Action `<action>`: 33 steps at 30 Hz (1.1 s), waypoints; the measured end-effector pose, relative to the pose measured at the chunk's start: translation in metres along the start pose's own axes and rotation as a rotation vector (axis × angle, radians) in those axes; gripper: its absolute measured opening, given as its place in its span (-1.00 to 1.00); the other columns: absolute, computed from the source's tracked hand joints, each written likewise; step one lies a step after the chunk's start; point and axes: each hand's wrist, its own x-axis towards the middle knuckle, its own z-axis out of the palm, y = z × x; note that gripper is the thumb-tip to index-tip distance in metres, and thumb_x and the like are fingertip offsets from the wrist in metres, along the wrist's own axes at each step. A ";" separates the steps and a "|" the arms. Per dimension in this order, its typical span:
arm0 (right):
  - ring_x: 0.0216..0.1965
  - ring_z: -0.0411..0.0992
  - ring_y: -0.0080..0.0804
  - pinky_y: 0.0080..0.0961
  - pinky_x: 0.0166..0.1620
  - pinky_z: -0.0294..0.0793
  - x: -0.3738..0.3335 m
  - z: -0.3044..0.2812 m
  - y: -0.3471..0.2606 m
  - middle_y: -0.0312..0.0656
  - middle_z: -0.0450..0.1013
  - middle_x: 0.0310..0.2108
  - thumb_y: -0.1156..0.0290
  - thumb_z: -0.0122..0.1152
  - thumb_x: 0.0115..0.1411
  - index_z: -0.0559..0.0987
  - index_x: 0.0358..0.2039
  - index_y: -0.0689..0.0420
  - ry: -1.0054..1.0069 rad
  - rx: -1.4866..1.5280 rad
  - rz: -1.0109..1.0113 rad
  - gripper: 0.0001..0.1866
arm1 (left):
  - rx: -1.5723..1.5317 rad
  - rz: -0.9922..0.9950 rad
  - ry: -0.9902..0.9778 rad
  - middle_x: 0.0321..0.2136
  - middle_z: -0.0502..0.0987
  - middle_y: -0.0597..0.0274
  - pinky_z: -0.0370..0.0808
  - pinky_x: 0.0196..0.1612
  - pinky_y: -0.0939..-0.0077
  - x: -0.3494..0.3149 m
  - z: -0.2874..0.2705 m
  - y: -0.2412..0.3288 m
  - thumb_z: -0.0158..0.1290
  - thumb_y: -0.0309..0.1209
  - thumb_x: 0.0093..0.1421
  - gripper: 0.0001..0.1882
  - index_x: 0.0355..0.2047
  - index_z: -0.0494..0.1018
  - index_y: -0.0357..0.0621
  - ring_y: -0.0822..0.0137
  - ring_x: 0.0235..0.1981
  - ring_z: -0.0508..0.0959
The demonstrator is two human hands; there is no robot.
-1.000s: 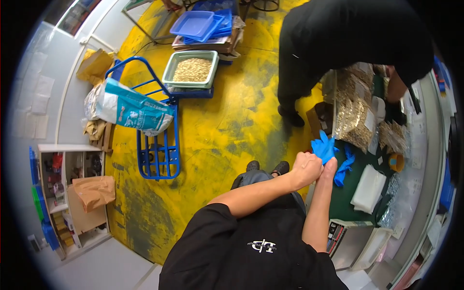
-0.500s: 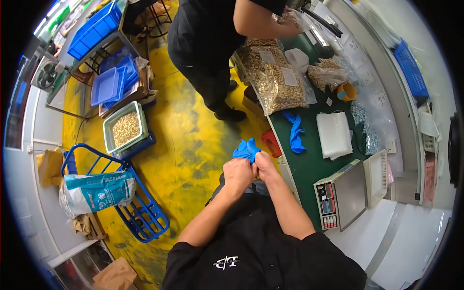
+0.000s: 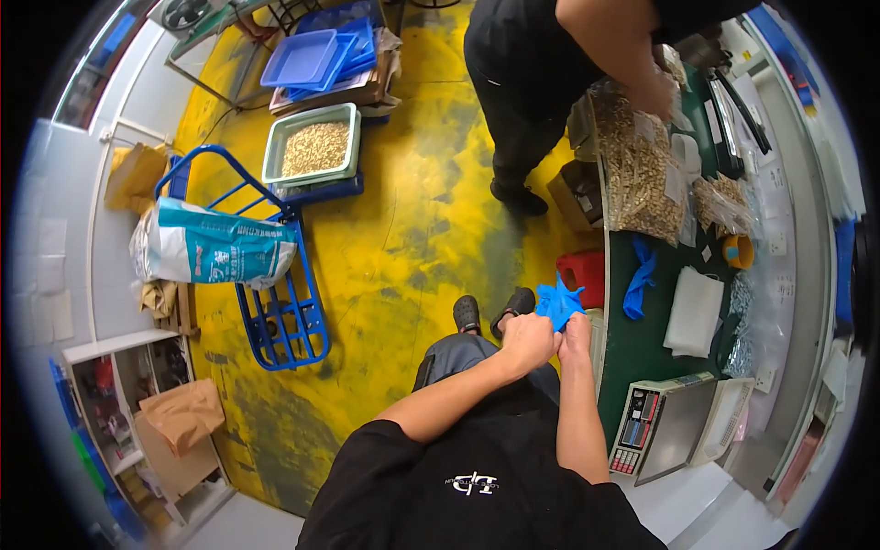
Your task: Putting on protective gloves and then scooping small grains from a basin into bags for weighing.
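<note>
Shifted rightward in the head view since half a second ago, along with the green table (image 3: 626,353), a blue glove (image 3: 557,304) now fans its points more openly between a worker's two bare hands. Curled into a fist, the left hand (image 3: 532,341) grips the glove's near left side; the right hand (image 3: 576,335), fingers folded, holds the near right side. How much material each one clasps cannot be told. The glove lies just beyond both hands' fingers, its long axis pointing away from the body and its tips clear of the fists. Both hands touch it, so neither is plainly nearer. It is held up left of the table's edge, near a red plastic item (image 3: 594,275). On the table to the right, a second blue glove (image 3: 639,280) lies crumpled lengthwise, nearer the right hand. Beyond, a co-worker's hand (image 3: 653,96) reaches over a large clear bag (image 3: 637,174).
</note>
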 end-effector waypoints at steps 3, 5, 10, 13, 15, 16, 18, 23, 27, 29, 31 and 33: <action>-0.27 0.44 -0.39 -0.46 -0.20 0.44 0.003 -0.002 -0.004 -0.15 0.45 -0.23 0.45 -0.05 0.15 0.42 -0.06 0.30 -0.291 0.213 0.041 -0.65 | -0.057 0.009 -0.012 -0.61 0.51 -0.15 0.49 -0.39 0.13 -0.001 -0.001 0.003 -0.01 -0.20 -0.02 -0.64 -0.68 0.51 -0.27 -0.04 -0.52 0.55; -0.09 0.40 -0.25 -0.32 -0.03 0.41 0.004 0.001 -0.006 -0.08 0.36 -0.01 0.36 -0.14 0.20 0.30 0.06 0.29 -0.331 0.285 0.112 -0.57 | -0.073 -0.063 -0.068 -0.58 0.51 -0.18 0.49 -0.37 0.12 0.000 -0.010 0.005 -0.02 -0.17 -0.03 -0.62 -0.65 0.51 -0.30 -0.09 -0.49 0.55; 0.05 0.31 -0.23 -0.47 0.10 0.26 0.001 0.023 0.000 -0.06 0.35 0.02 -0.12 -0.43 0.28 0.33 0.05 0.27 -0.523 0.199 0.060 -0.30 | 0.140 -0.067 0.015 -0.63 0.51 -0.12 0.48 -0.42 0.14 -0.002 -0.031 0.013 -0.01 -0.19 -0.03 -0.65 -0.68 0.53 -0.25 -0.02 -0.53 0.56; -0.01 0.36 -0.31 -0.51 0.05 0.29 0.001 0.014 -0.004 -0.11 0.41 -0.06 -0.10 -0.47 0.30 0.35 0.03 0.25 -0.453 0.176 0.096 -0.32 | 0.205 -0.012 0.058 -0.64 0.51 -0.11 0.46 -0.45 0.17 -0.002 -0.024 0.031 0.02 -0.22 -0.02 -0.68 -0.69 0.53 -0.24 0.00 -0.56 0.55; -0.06 0.38 -0.36 -0.53 0.02 0.31 -0.005 0.002 -0.014 -0.14 0.44 -0.11 -0.08 -0.49 0.31 0.35 0.04 0.24 -0.380 0.179 0.094 -0.33 | 0.272 0.045 0.066 -0.66 0.50 -0.10 0.46 -0.45 0.17 -0.004 -0.019 0.046 0.04 -0.22 -0.02 -0.67 -0.69 0.53 -0.25 0.01 -0.56 0.55; -0.06 0.38 -0.36 -0.54 0.01 0.32 -0.007 -0.006 -0.019 -0.15 0.42 -0.08 -0.08 -0.49 0.31 0.30 0.08 0.23 -0.438 0.124 0.079 -0.34 | 0.282 0.061 0.059 -0.66 0.50 -0.08 0.45 -0.42 0.18 -0.004 -0.013 0.052 0.03 -0.23 -0.02 -0.68 -0.70 0.52 -0.24 0.03 -0.55 0.54; 0.01 0.35 -0.24 -0.44 0.06 0.30 -0.012 -0.024 -0.033 -0.10 0.30 0.07 -0.11 -0.49 0.29 0.11 0.20 0.19 -0.596 0.084 0.068 -0.31 | 0.305 0.116 0.061 -0.66 0.50 -0.07 0.45 -0.39 0.19 -0.004 -0.002 0.066 0.02 -0.24 -0.03 -0.69 -0.71 0.52 -0.23 0.03 -0.54 0.54; 0.12 0.24 -0.17 -0.30 0.17 0.17 -0.038 -0.044 -0.067 -0.08 0.18 0.16 -0.13 -0.48 0.28 0.06 0.22 0.19 -0.692 0.401 0.002 -0.28 | 0.335 0.288 0.068 -0.67 0.50 -0.03 0.42 -0.34 0.21 -0.006 0.012 0.104 0.00 -0.28 -0.07 -0.71 -0.75 0.50 -0.22 0.04 -0.55 0.51; 0.19 0.14 -0.24 -0.32 0.22 0.09 -0.044 -0.045 -0.091 -0.10 0.15 0.19 -0.09 -0.37 0.29 0.10 0.21 0.21 -0.536 0.526 -0.242 -0.32 | 0.316 0.415 0.126 -0.70 0.45 -0.09 0.44 -0.45 0.15 -0.004 0.010 0.137 -0.06 -0.27 -0.05 -0.66 -0.78 0.46 -0.27 -0.04 -0.61 0.48; 0.15 0.18 -0.33 -0.43 0.20 0.10 -0.061 -0.043 -0.098 -0.13 0.20 0.16 0.02 -0.28 0.31 0.21 0.17 0.20 -0.361 0.344 -0.282 -0.42 | 0.430 0.276 0.109 -0.69 0.46 -0.08 0.44 -0.45 0.16 0.000 0.001 0.139 -0.06 -0.28 -0.06 -0.68 -0.79 0.46 -0.25 -0.03 -0.60 0.50; 0.10 0.23 -0.41 -0.51 0.16 0.15 -0.055 -0.048 -0.093 -0.16 0.28 0.10 0.13 -0.25 0.32 0.30 0.11 0.19 -0.414 0.005 -0.422 -0.51 | 0.453 0.200 0.118 -0.68 0.48 -0.05 0.44 -0.45 0.16 0.007 0.003 0.134 -0.01 -0.32 -0.13 -0.75 -0.76 0.47 -0.24 -0.02 -0.58 0.51; 0.02 0.30 -0.43 -0.50 0.08 0.24 -0.060 -0.051 -0.081 -0.20 0.35 0.03 0.15 -0.27 0.32 0.33 0.10 0.17 -0.382 -0.153 -0.294 -0.53 | 0.345 0.299 0.264 -0.67 0.50 -0.05 0.43 -0.37 0.19 0.010 0.004 0.122 0.07 -0.37 -0.22 -0.86 -0.73 0.49 -0.19 -0.03 -0.56 0.52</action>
